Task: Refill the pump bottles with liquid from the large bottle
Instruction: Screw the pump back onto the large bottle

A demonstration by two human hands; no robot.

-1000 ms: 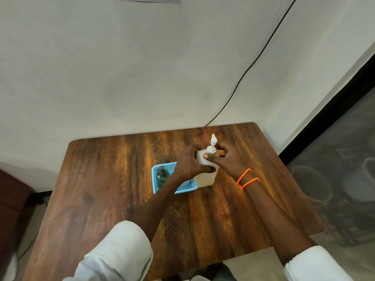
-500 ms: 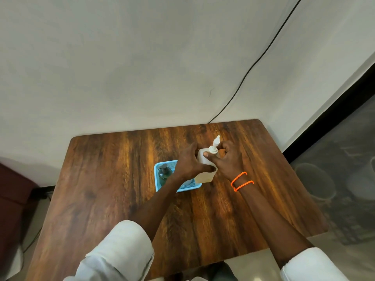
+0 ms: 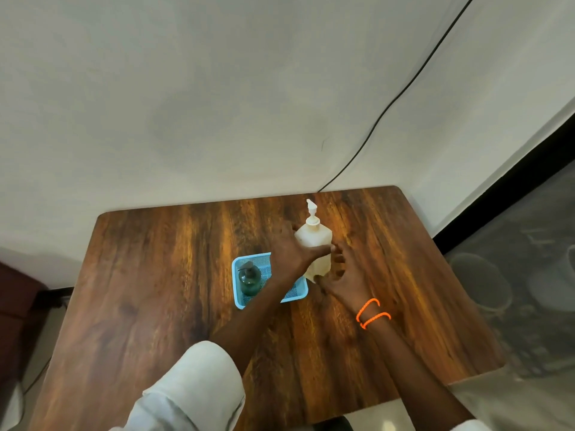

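While gripped by left hand (image 3: 291, 255), pump bottle (image 3: 315, 244) stands upright.

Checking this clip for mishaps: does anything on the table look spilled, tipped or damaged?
Nothing stands out. The white pump bottle stands upright with its pump on, held by the left hand; the right hand is by its base. The green bottle stands in the blue basket. No liquid shows on the table.
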